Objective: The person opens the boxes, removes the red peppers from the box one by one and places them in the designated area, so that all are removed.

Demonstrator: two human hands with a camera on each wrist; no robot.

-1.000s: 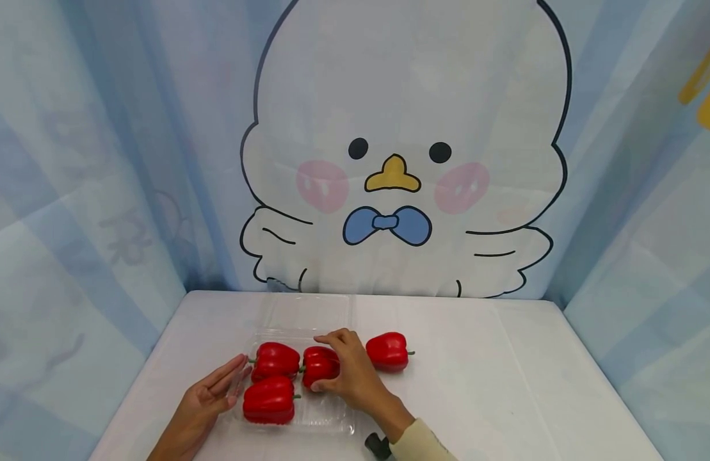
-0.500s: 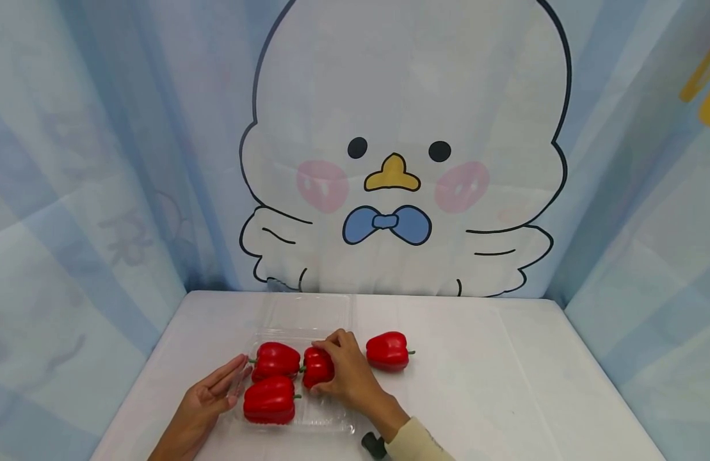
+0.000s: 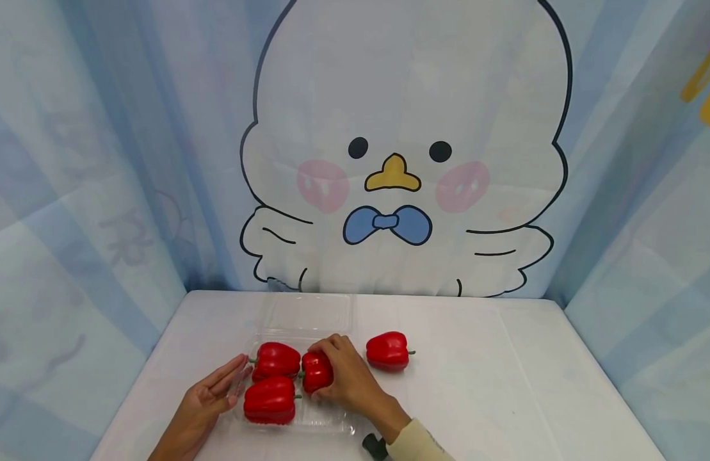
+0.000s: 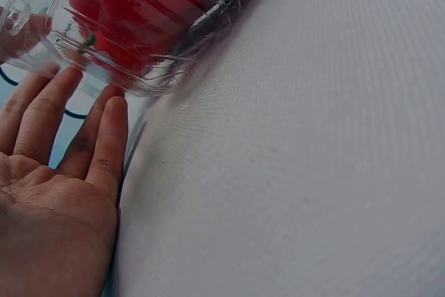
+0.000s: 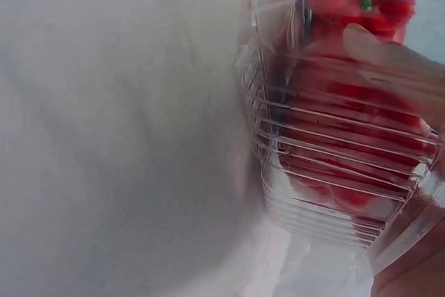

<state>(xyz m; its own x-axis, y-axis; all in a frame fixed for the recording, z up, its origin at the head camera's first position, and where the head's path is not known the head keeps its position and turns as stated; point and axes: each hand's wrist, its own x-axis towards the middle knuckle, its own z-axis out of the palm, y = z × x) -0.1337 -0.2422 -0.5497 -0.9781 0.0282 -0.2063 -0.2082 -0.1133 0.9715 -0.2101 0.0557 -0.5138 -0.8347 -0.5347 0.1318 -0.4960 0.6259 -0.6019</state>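
Note:
A clear plastic clamshell box [image 3: 326, 419] lies on the white table, its lid [image 3: 308, 312] folded back at the far side. Inside it at the left are two red bell peppers, the rear one [image 3: 276, 360] and the front one [image 3: 269, 400]. My right hand [image 3: 355, 381] grips a third bell pepper [image 3: 317, 371] in the box, its green stem pointing left; the fingers hide its right part. With straight fingers my left hand [image 3: 205, 397] touches the box's left wall; the left wrist view shows these fingertips [image 4: 111, 102] against the ribbed plastic.
Another red bell pepper [image 3: 387, 351] lies on the table right of the box, stem to the right. A dark object [image 3: 374, 446] shows at my right sleeve. Pale blue curtains [image 3: 101, 192] surround the table, the back one printed with a cartoon bird.
The gripped bell pepper has shifted slightly left and toward me in the box, with my right hand. My left hand and the other bell peppers stay put.

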